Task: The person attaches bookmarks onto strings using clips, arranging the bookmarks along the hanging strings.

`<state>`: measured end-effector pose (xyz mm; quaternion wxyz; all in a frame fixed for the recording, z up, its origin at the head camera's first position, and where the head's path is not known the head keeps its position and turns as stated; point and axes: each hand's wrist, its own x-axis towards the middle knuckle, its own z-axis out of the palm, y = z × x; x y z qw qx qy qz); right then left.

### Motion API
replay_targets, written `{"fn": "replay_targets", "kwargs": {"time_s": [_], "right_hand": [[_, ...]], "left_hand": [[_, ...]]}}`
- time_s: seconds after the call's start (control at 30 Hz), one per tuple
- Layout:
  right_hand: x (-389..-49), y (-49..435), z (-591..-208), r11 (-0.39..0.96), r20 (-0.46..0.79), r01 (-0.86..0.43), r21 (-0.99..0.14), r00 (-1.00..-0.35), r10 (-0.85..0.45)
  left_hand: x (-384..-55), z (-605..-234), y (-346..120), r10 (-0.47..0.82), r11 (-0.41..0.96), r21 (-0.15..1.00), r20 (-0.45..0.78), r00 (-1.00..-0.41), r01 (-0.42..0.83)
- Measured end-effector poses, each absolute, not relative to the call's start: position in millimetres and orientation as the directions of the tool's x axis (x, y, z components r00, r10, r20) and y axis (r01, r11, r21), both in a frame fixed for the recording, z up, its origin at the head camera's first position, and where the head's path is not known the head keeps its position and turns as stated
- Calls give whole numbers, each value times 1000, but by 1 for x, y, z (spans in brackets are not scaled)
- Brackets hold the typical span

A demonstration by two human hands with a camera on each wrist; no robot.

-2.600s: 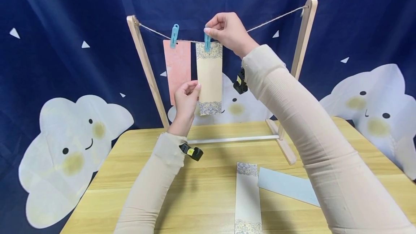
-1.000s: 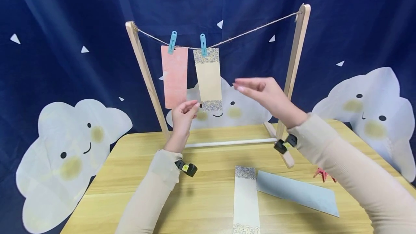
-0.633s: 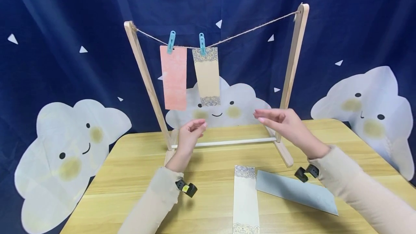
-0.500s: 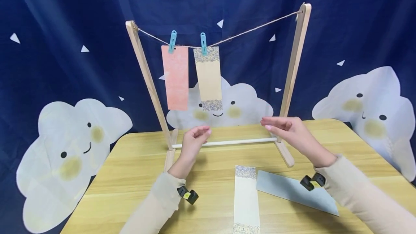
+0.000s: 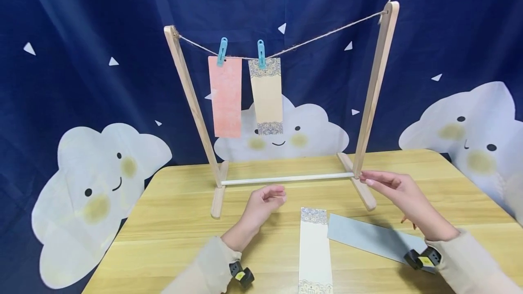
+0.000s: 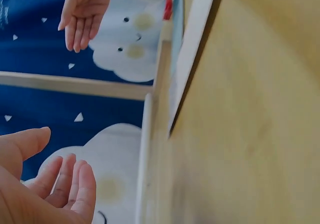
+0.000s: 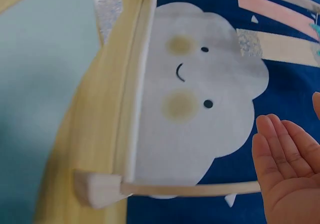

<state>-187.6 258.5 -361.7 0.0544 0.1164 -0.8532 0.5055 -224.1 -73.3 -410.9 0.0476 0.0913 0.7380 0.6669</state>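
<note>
My left hand (image 5: 259, 208) hovers above the table left of a white card with patterned ends (image 5: 314, 248), its loosely bent fingers holding nothing. Beyond the light blue card (image 5: 367, 237), my right hand (image 5: 402, 194) hangs near the rack's right foot, also holding nothing; its fingers lie nearly straight in the right wrist view. A pink card (image 5: 225, 99) and a cream card with patterned ends (image 5: 267, 99) hang from the twine (image 5: 327, 35). One blue clothespin (image 5: 222, 51) clips the pink card, another blue clothespin (image 5: 261, 53) the cream one.
Wooden posts hold the twine: a left post (image 5: 192, 99) and a right post (image 5: 377, 90). A white rod (image 5: 286, 178) joins their feet low over the wooden table (image 5: 163, 221). Red clothespins (image 6: 168, 7) lie at the right, mostly hidden by my right wrist in the head view.
My right hand has let go of the clothespin on the cream card and come down to the right. My left hand has left that card and dropped toward the table.
</note>
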Motion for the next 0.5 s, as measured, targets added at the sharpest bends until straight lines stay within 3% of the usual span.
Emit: {"fn": "replay_targets", "kwargs": {"time_s": [0.17, 0.5], "right_hand": [[-181, 274, -373, 476, 182, -209, -854, -978, -104], [-178, 311, -392, 456, 170, -219, -862, -975, -146]], "left_hand": [[-212, -421, -66, 255, 101, 994, 9, -967, 36], [-190, -433, -53, 329, 150, 989, -49, -943, 1]]}}
